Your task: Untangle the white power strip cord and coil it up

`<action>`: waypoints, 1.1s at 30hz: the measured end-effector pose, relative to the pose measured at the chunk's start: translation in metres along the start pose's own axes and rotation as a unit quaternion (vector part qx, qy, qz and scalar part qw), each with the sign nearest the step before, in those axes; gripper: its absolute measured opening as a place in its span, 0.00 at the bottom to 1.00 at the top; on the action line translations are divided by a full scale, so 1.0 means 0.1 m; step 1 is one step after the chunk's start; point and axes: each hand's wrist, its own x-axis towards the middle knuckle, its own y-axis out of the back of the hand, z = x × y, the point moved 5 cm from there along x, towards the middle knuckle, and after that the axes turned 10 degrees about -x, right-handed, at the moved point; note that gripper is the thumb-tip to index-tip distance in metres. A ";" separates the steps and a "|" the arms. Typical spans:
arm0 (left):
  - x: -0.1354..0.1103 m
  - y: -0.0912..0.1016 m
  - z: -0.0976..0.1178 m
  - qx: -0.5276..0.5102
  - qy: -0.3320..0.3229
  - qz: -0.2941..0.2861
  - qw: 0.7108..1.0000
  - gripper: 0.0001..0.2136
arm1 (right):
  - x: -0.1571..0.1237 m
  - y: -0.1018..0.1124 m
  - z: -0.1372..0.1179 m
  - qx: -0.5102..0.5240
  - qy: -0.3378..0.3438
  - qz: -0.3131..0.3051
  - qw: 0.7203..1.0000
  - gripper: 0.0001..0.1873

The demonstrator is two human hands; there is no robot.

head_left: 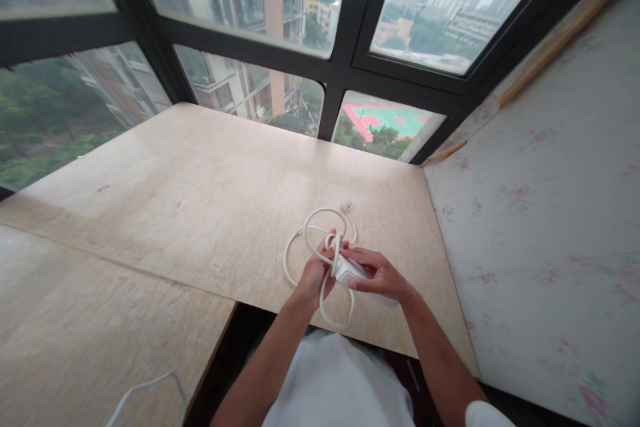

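White cord (337, 257), looped, held in curled left hand (316, 272); white block (346, 269), clasped by right hand (383, 273); snagging could be caused by crossed loops.

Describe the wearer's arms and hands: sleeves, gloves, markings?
Left hand and right hand are both ungloved. Left forearm and right forearm are bare, with no watch, bracelet or cable on them. A plain white sleeve edge shows on the right arm; no left sleeve is in view. The top is white. Some fingers are hidden.
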 end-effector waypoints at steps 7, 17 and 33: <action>0.07 0.16 -0.07 0.113 -0.024 0.014 0.993 0.24 | -0.03 0.00 0.02 0.039 -0.042 0.039 0.998 0.37; -0.20 0.13 0.31 0.353 -0.322 0.076 0.875 0.17 | -0.06 -0.01 0.09 0.062 -0.087 0.124 0.987 0.33; -0.50 -0.24 0.26 0.650 -0.485 -0.001 0.585 0.05 | -0.10 -0.03 0.22 0.142 -0.122 0.210 0.960 0.30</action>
